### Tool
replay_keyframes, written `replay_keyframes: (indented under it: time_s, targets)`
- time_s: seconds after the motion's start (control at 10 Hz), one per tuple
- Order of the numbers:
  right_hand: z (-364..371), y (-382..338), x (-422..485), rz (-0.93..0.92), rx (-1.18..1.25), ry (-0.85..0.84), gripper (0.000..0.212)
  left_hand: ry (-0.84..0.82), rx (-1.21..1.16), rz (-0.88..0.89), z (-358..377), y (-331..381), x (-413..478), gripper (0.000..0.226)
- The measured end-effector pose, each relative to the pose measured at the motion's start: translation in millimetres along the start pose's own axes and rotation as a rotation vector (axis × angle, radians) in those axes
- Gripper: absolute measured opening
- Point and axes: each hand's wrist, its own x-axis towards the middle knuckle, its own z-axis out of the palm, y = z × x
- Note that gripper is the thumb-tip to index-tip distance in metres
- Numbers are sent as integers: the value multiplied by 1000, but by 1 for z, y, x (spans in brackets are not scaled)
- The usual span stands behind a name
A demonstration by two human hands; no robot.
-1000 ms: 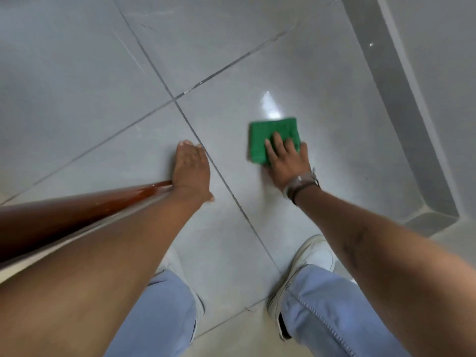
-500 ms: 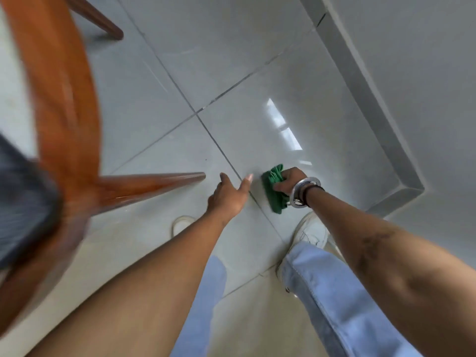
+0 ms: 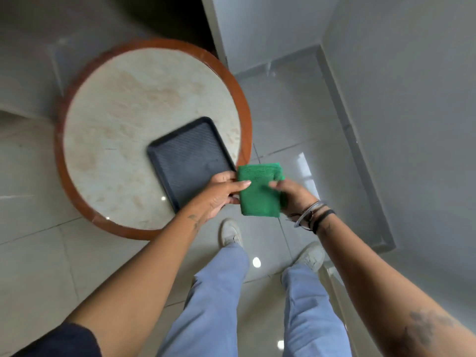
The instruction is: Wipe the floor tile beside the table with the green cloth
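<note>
Green cloth (image 3: pixel 258 191): folded into a rectangle, held in the air between both hands, above the floor tile (image 3: pixel 291 140) just right of the desk's near edge.
Left hand (image 3: pixel 219 194): fingers (image 3: pixel 242 185) grasping the cloth's left edge.
Right hand (image 3: pixel 293 195): fingers grasping the cloth's right edge; bracelets (image 3: pixel 313 215) on the wrist.
Desk (image 3: pixel 123 140): round, pale top, brown rim.
Black tray (image 3: pixel 190 161): lying on the desk's near right part, partly under the left hand.
Shoes (image 3: pixel 230 234): pale pair, standing on the floor near the desk.
</note>
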Motion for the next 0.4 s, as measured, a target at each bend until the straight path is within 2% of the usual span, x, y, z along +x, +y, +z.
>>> replay_keyframes:
  time_s: [0.1,0.2,0.3,0.4]
  targets:
    - [65,1,32,-86,-444,147,44,281,-83,68,-44,7,-17,11]
    - [99,1,61,-184,-871,300,38,468,-62,84,-72,5,-15,8]
    - [114,15,87,-247,-1489,469,25,555,77,70,-83,-4,3,21]
    - [112,24,87,-268,-1787,636,27,542,178,59,-79,-7,9,38]
